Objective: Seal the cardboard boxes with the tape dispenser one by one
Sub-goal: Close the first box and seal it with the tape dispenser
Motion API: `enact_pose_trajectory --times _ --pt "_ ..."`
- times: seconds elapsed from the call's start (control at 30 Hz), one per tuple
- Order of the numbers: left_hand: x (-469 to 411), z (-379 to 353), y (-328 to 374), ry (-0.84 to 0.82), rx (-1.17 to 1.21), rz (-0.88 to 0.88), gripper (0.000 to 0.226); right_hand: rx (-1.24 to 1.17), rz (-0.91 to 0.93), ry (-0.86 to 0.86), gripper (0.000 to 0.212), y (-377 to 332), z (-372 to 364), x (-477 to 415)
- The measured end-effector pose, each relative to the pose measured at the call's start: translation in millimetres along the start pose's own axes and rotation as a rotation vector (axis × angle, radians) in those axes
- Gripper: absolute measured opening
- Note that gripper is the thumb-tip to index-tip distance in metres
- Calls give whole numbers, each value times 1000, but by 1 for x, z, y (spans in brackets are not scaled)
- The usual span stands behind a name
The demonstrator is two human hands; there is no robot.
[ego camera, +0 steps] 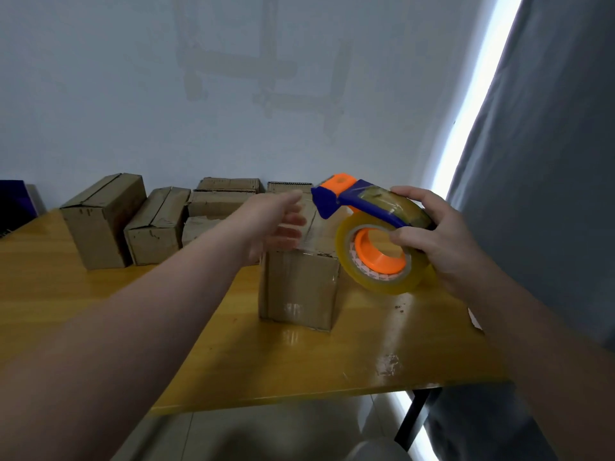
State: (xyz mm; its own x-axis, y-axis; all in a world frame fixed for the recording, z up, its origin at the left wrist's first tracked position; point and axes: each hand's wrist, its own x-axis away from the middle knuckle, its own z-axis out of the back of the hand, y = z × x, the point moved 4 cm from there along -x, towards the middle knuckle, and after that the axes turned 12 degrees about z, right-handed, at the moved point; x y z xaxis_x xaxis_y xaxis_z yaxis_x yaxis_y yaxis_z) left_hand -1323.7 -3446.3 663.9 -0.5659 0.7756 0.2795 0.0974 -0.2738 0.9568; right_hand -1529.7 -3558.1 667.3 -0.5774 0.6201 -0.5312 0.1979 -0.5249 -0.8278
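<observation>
Cardboard box [299, 287], one, upright near the middle of the yellow wooden surface [133, 311]. Flaps closed; clear tape shows along the top and down the front face. Contents cannot be seen.

Left grip [276, 224], a bare hand, motion-blurred, fingers straight and spread over the top of this box, holding nothing. Whether it touches the cardboard cannot be told.

Tape dispenser [366, 207], blue frame with orange head, held in the air just right of the box top. Tape roll [376, 257], yellowish clear, sits on its orange hub.

Right grip [442, 241], a bare hand, fingers curled over the blue handle, thumb against the edge of the roll.

Further boxes along the back of the surface by the wall: leftmost box [100, 221], closed; second box [156, 227] touching it on the right, closed, dented; stacked boxes [216, 204] behind the left forearm, partly hidden. Contents of all unseen.

Grey curtain [549, 161], right side.
</observation>
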Motion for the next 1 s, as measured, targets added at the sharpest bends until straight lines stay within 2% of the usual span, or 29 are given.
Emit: enact_pose_trajectory --times 0.07,0.17,0.27,0.4,0.5,0.67,0.83,1.0 --pt "3 -5 1 -165 122 143 42 -8 23 -62 66 -5 -3 1" --pt "6 -7 3 -247 172 185 31 -1 44 -130 67 -11 -7 3" --pt "7 -4 1 -238 222 197 19 -27 31 -167 68 -10 -7 4" --pt "7 -2 -4 -235 246 221 15 -17 22 -236 70 -13 -5 3" --pt "7 -1 -5 -189 213 205 15 175 39 -304 68 -16 -5 1" --pt "5 -5 -5 -139 151 135 12 542 84 -424 79 -25 -14 -3" --pt "4 -7 -4 -71 82 49 18 696 133 -477 90 -29 -21 -3" --pt "4 2 -6 15 86 12 13 714 73 -532 82 -32 -12 -13"
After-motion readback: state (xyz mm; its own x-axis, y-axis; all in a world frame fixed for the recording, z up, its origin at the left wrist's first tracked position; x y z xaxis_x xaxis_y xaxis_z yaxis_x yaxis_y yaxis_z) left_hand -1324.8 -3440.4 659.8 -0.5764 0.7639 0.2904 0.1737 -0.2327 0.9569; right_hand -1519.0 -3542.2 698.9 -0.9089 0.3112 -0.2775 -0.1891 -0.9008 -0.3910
